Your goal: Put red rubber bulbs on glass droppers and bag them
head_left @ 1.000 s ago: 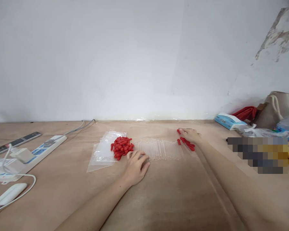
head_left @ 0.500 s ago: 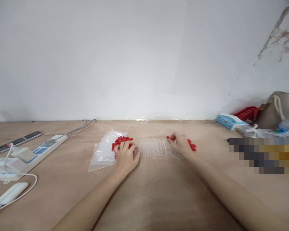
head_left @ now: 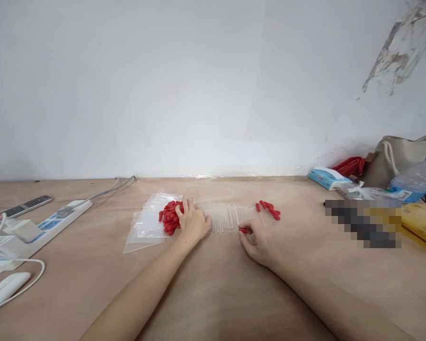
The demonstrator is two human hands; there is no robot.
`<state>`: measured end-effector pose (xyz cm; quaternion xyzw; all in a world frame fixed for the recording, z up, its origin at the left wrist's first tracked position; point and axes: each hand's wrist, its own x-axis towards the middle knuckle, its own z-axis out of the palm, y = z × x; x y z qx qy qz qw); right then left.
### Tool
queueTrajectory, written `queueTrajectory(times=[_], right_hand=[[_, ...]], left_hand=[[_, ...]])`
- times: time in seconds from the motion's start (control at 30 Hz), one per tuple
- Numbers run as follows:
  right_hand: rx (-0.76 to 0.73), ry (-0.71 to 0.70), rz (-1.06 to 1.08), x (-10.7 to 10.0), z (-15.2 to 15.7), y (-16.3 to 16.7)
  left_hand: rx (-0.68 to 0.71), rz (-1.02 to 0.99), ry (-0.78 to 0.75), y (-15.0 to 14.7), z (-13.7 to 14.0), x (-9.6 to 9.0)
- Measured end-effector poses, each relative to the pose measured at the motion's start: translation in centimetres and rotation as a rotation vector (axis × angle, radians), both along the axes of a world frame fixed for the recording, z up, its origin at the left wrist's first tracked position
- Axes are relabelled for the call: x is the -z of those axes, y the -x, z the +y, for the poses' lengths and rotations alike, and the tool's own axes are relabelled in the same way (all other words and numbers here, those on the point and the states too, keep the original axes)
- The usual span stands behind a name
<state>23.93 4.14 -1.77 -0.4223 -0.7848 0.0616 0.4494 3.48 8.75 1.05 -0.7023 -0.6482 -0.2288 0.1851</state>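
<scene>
My left hand (head_left: 194,222) lies between a heap of small red caps (head_left: 169,218) and a row of thin clear tubes (head_left: 229,219). Its fingers are spread, with the fingertips at the heap's right side and the thumb by the left end of the row. My right hand (head_left: 261,242) is closed in a pinch on one red cap (head_left: 244,230), at the near edge of the row towards its right end. Behind that hand, several red pieces (head_left: 270,210) lie in a small group at the row's right end. The fingers partly hide some tubes.
Clear plastic bags (head_left: 145,227) lie under and left of the heap. A white power strip (head_left: 60,225) with plugs and cables, plus a remote (head_left: 19,210), occupies the left. To the right are a blue tissue pack (head_left: 328,177), a plastic bottle (head_left: 417,177) and a yellow package (head_left: 422,219).
My right hand has come nearer, from the far side of the tubes to their near edge, with a red cap in its pinch. My left hand has shifted off the heap, uncovering more caps.
</scene>
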Motion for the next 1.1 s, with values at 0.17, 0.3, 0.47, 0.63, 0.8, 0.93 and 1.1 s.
queueTrajectory(times=[0.17, 0.3, 0.47, 0.63, 0.8, 0.93, 1.1], right_hand=[[-0.064, 0.017, 0.088, 0.0, 0.0, 0.1], [-0.065, -0.004, 0.112, 0.0, 0.3, 0.0], [-0.015, -0.053, 0.098, 0.3, 0.6, 0.0], [-0.085, -0.055, 0.086, 0.0, 0.3, 0.3], [-0.175, 0.087, 0.116, -0.4, -0.3, 0.6], [-0.211, 0.146, 0.140, -0.8, -0.7, 0.8], [-0.252, 0.160, 0.134, -0.8, -0.9, 0.9]], left_hand=[[-0.089, 0.009, 0.083, -0.4, 0.9, -0.3], [-0.133, 0.025, 0.163, -0.6, 1.3, -0.6], [-0.048, 0.044, 0.148, 0.0, 0.2, -1.0], [0.325, -0.002, 0.093, 1.5, -3.0, -0.8], [0.545, -0.106, 0.108, 2.6, -5.0, 1.0], [0.595, -0.104, 0.101, 2.8, -5.2, 2.0], [0.588, -0.054, 0.109, 2.6, -5.4, 1.9]])
